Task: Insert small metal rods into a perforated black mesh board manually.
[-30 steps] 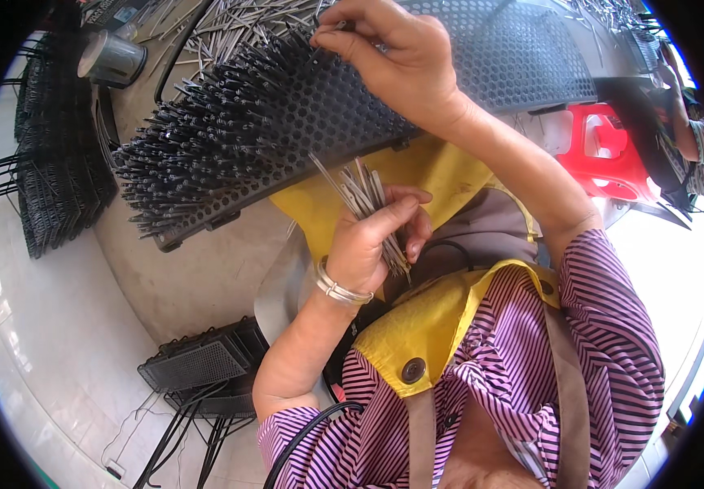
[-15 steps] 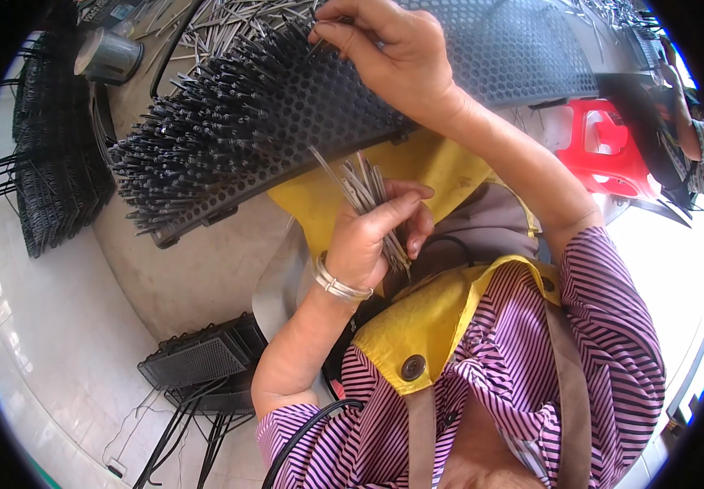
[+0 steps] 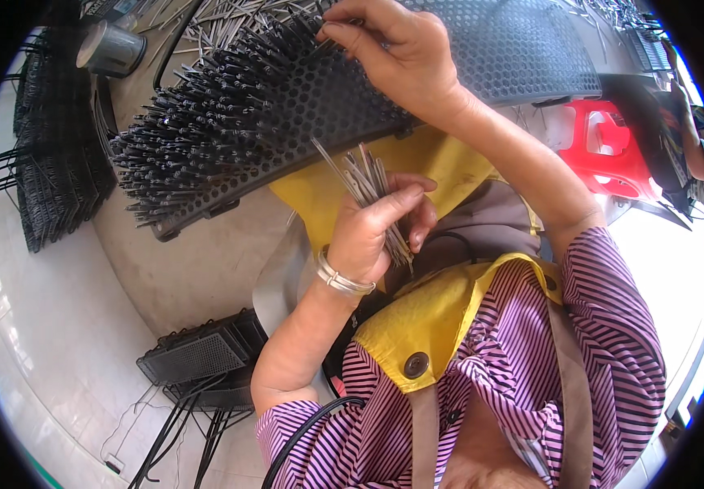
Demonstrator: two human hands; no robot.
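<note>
We've got our left hand clenched round a bundle of thin grey metal pins, long axes fanning up toward the black perforated plastic panel just above. Right hand, nearer it, pinches probably one pin at the holes.

Black perforated plastic panel, dark pins, yellow apron, striped shirt.
The honeycomb-holed panel is black, bristling at its left with dark metal pins. The thin rods in the left hand are grey. The fabric apron is yellow; the shirt sleeve has purple-and-white stripes. A red plastic stool stands at right, and the wrist bangle is silver.
</note>
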